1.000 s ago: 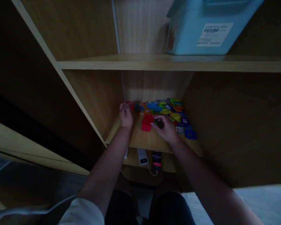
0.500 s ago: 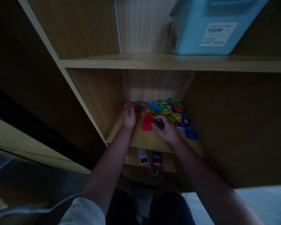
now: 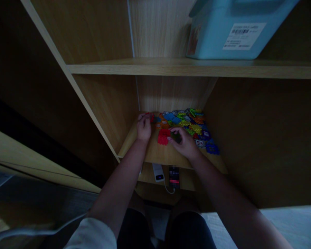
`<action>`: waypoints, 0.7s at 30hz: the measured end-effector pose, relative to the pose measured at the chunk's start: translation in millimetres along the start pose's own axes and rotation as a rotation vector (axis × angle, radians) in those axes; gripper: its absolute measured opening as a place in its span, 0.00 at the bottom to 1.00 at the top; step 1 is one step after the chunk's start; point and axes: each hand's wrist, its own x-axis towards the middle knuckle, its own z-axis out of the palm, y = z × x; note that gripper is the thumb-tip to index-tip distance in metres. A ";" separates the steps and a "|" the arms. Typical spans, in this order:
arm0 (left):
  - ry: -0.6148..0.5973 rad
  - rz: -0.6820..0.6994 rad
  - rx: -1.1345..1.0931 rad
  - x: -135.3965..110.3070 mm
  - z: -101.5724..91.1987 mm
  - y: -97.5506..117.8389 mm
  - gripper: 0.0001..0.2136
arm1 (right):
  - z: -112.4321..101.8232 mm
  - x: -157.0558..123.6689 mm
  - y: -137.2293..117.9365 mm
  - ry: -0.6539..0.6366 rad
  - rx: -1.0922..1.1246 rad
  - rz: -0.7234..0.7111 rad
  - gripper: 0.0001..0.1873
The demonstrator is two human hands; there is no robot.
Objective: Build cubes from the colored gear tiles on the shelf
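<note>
Right hand [image 3: 183, 141]: thumb and fingers pinched on the right edge of the red ribbed piece [image 3: 162, 137], over the bare front of the middle shelf [image 3: 166, 157]. Left hand [image 3: 144, 127]: fingertips closed on a second red piece [image 3: 152, 117] – partly hidden by the fingers. Coloured interlocking pieces [image 3: 185, 122] spread behind and right; blue bin [image 3: 228, 38] on the shelf above – phone [image 3: 174, 176] below

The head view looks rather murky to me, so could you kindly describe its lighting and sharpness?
Head view: dim overall, the brown wooden right-hand wall deeply shadowed; head view: fine print on the white barcode label too soft to read; head view: pixelation masks the black phone-like device; head view: the red toothed plastic piece at the right hand shows little detail.
</note>
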 end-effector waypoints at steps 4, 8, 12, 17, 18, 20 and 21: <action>-0.018 -0.035 -0.010 0.2 -1.6 5.0 0.21 | -2.8 0.5 -3.4 -0.018 0.000 0.009 0.17; -0.029 -0.065 0.003 0.6 -3.6 8.8 0.21 | -7.1 1.3 -6.3 -0.006 0.015 0.048 0.13; -0.021 -0.064 -0.031 0.2 -3.9 8.9 0.21 | -8.6 0.5 -5.2 -0.052 0.025 0.074 0.15; -0.013 -0.075 -0.064 0.3 -2.9 8.0 0.20 | -6.4 0.0 -3.3 -0.106 0.033 0.076 0.21; -0.011 -0.078 -0.070 0.3 -2.7 8.2 0.20 | -6.0 0.1 -3.2 -0.105 0.038 0.070 0.21; -0.008 -0.087 -0.074 0.4 -2.6 9.1 0.20 | -5.1 0.3 -3.2 -0.101 0.050 0.056 0.21; -0.009 -0.090 -0.073 0.3 -2.7 9.7 0.20 | -4.7 0.4 -3.2 -0.097 0.053 0.053 0.21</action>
